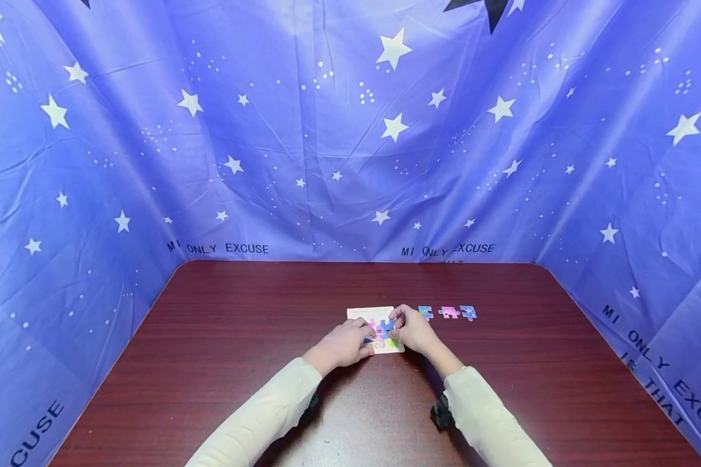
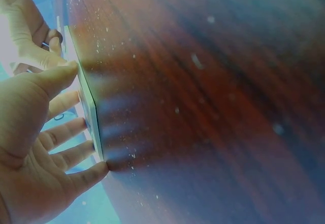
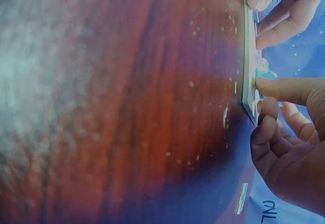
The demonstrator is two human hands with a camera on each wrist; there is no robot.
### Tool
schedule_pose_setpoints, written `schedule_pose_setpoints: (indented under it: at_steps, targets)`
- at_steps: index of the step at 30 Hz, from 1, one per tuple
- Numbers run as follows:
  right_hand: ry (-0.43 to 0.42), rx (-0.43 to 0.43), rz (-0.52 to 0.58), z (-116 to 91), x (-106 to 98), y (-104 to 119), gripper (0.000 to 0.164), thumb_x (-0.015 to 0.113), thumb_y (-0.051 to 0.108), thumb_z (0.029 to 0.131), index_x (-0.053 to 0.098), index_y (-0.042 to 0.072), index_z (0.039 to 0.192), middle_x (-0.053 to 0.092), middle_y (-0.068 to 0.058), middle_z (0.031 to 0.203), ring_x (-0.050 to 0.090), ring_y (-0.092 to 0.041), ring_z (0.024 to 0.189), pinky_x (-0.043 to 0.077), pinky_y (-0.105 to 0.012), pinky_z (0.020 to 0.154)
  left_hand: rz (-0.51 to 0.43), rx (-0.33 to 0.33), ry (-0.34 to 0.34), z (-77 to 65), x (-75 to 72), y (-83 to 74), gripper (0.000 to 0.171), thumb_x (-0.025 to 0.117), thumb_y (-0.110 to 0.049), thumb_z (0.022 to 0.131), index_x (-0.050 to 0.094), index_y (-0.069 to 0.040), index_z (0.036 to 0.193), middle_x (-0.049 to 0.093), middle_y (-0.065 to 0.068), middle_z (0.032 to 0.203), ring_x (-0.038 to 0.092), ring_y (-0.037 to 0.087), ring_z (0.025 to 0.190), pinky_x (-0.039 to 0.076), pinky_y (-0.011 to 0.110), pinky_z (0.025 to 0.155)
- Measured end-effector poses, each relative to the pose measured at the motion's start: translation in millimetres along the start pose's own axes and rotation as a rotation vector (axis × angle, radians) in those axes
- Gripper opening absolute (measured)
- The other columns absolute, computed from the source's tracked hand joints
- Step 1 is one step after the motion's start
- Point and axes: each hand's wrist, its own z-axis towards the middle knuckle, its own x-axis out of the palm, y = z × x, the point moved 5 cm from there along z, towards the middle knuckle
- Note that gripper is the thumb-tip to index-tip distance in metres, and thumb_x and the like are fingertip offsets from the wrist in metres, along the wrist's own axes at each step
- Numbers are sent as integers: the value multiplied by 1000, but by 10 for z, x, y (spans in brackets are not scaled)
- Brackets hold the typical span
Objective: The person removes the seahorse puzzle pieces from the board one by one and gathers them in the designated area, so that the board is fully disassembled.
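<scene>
A white-bordered puzzle board [image 1: 369,313] lies on the table with colourful pieces in its middle. My left hand [image 1: 343,342] rests on the board's left side, fingers spread and fairly straight. In the left wrist view its thumb [image 2: 63,76] touches the board's near edge and the other fingertips reach the left edge. At the right side, my right hand [image 1: 413,329] pinches a blue puzzle piece [image 1: 388,326] over the board between thumb and fingers. Close to that thumb [image 3: 279,89], a teal part of the piece [image 3: 266,74] shows in the right wrist view.
To the right of the board lie loose jigsaw pieces: a blue-green one [image 1: 424,312] beside my right hand, a pink one [image 1: 450,312] and a blue one [image 1: 468,312]. The dark red wooden table [image 1: 239,305] ends at a blue star-patterned curtain [image 1: 304,162] on three sides.
</scene>
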Motion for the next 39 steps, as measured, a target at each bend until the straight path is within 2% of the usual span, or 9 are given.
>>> schedule_pose_setpoints:
  at_steps: [9, 18, 25, 39]
  targets:
    - [-2, 12, -29, -18, 7, 0, 26, 70, 2, 75, 60, 3, 98, 51, -3, 73, 45, -12, 59, 38, -23, 53, -8, 3, -2, -11, -2, -2, 30, 62, -34, 88, 63, -17, 112, 57, 2, 117, 56, 19, 104, 48, 33, 88]
    - [-11, 1, -2, -27, -17, -5, 26, 70, 5, 76, 62, 2, 101, 55, -4, 73, 47, -12, 58, 39, -24, 52, -4, 4, -4, -13, -6, -5, 30, 62, -34, 88, 63, -17, 113, 57, 1, 115, 57, 19, 102, 48, 33, 88]
    - [-3, 5, -25, -20, -21, -19, 26, 71, 7, 77, 64, 3, 101, 58, -5, 76, 49, -13, 63, 41, -24, 57, -6, 4, -4, -5, 5, -1, 30, 62, -34, 88, 63, -17, 113, 57, 1, 116, 57, 19, 104, 48, 34, 88]
    - [-22, -14, -31, -40, -83, -37, 27, 73, 10, 76, 64, 2, 101, 55, -2, 73, 47, -11, 63, 38, -22, 56, -7, -11, 7, -5, 0, 5, 33, 61, -36, 89, 62, -18, 116, 57, 1, 119, 56, 20, 105, 47, 33, 90]
